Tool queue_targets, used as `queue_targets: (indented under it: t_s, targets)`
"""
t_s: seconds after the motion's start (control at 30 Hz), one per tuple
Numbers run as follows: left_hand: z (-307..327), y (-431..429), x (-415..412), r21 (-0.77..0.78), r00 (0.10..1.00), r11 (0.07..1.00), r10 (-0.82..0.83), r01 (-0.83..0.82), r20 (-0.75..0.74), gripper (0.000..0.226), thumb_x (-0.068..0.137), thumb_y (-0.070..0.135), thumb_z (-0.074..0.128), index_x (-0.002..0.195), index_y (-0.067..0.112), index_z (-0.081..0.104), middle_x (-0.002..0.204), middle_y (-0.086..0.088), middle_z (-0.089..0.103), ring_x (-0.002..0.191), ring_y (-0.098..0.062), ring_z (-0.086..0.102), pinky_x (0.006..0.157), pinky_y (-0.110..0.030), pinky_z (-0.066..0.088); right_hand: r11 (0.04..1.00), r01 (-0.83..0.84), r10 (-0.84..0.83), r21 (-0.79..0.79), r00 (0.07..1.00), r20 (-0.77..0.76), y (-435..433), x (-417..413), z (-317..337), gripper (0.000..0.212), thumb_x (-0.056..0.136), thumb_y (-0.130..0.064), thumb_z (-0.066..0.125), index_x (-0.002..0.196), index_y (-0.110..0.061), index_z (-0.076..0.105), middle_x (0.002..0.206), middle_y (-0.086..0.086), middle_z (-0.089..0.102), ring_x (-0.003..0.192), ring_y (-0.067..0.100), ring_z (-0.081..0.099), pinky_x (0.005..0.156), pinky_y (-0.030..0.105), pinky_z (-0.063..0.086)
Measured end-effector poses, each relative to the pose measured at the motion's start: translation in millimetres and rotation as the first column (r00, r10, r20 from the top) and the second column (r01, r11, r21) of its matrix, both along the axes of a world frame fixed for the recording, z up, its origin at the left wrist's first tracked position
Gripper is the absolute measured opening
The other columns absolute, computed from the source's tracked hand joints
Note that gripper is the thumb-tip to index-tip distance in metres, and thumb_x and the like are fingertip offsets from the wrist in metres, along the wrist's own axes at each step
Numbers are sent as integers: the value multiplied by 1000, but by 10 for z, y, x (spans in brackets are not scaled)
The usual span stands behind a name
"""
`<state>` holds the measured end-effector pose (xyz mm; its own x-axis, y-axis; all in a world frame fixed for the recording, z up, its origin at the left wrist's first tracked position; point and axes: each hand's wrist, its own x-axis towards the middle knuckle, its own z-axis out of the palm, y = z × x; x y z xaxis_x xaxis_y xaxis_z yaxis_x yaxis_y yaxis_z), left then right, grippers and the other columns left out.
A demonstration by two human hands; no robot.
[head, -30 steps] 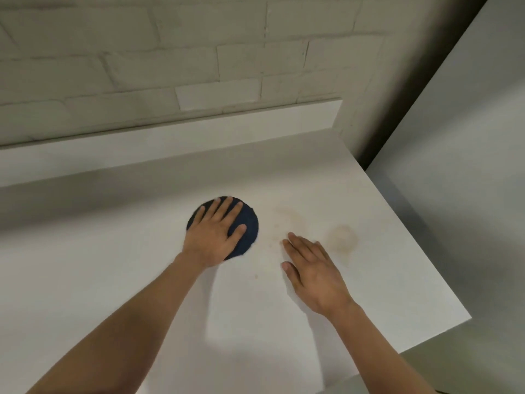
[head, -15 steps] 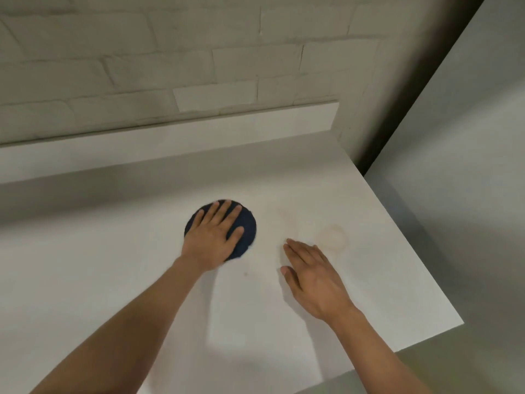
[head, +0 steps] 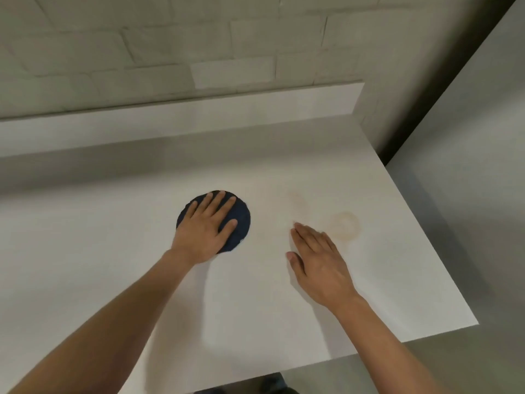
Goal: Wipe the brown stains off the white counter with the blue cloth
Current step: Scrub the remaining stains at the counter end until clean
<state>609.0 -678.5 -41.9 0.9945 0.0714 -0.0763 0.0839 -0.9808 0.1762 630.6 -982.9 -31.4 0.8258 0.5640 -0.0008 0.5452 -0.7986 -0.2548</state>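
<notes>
nearest the camera, two bare forearms reach out over the white counter (head: 85,251). the right hand (head: 318,260) lies low on the surface, fingers straight and close together, thumb out to the left, holding nothing; whether the palm touches the top cannot be told. its fingers point away and a little left. the left hand (head: 206,231) lies flat on the blue cloth (head: 243,214), fingers straight and slightly spread, pressing rather than gripping, pointing away and a little right. the cloth lies mid-counter, left of the right hand, apart from it. it reads as a round dark disc, so it shows no long axis or heading. a brown ring stain (head: 345,226) sits just right of the right fingertips, and a fainter streak (head: 298,201) lies beyond them. farther back stands a low white upstand (head: 199,115), then a pale brick wall (head: 170,52).
</notes>
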Motion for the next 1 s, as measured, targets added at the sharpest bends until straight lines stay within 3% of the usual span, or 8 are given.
queue_targets:
  t_s: [0.1,0.2,0.43,0.57,0.87,1.0]
  targets:
    - [9,52,318,15,985,985,169,-169,-17,64,104,57,17,162,31,12,170,-1,10,155,-25,7,124,-50,7,1000,5,-5,12,1000,-5,3,-25,-14,54,107,-40,29,155,-16,33,164,-4,24,150,12,21,124,36,11]
    - [-3,-128,436,3,971,971,238,-238,-33,66,103,57,15,162,29,9,170,-4,8,155,-28,4,124,-52,5,1000,7,-7,8,1000,-3,8,-20,-23,55,107,-40,29,156,-16,32,164,-3,23,151,12,20,124,36,10]
    - [-52,-420,-145,4,995,996,93,-93,-23,69,100,63,7,162,33,9,170,1,7,156,-24,5,124,-48,4,999,23,-22,38,999,-26,29,-32,10,53,107,-35,32,155,-14,33,164,-3,24,150,13,21,124,34,7]
    - [-31,-628,-352,14,999,1000,18,-18,-32,68,100,60,9,162,32,8,170,1,5,156,-24,2,124,-47,0,990,61,-45,126,991,-130,48,-17,60,50,108,-32,31,156,-16,31,164,-4,25,150,10,19,124,30,3]
    - [68,-1058,-923,-78,968,967,-246,242,-46,65,104,59,14,162,32,7,170,5,0,156,-17,-7,125,-43,-7,846,349,-291,404,936,-198,257,-402,221,47,108,-29,32,153,-17,38,160,-4,33,147,9,23,117,20,14]
    - [246,-722,-945,-187,985,967,-173,174,22,60,107,54,18,162,32,9,170,4,0,156,-16,-6,125,-37,-4,832,380,-334,405,925,-182,469,-650,251,45,108,-26,35,150,-13,43,157,1,39,145,14,30,118,24,19]
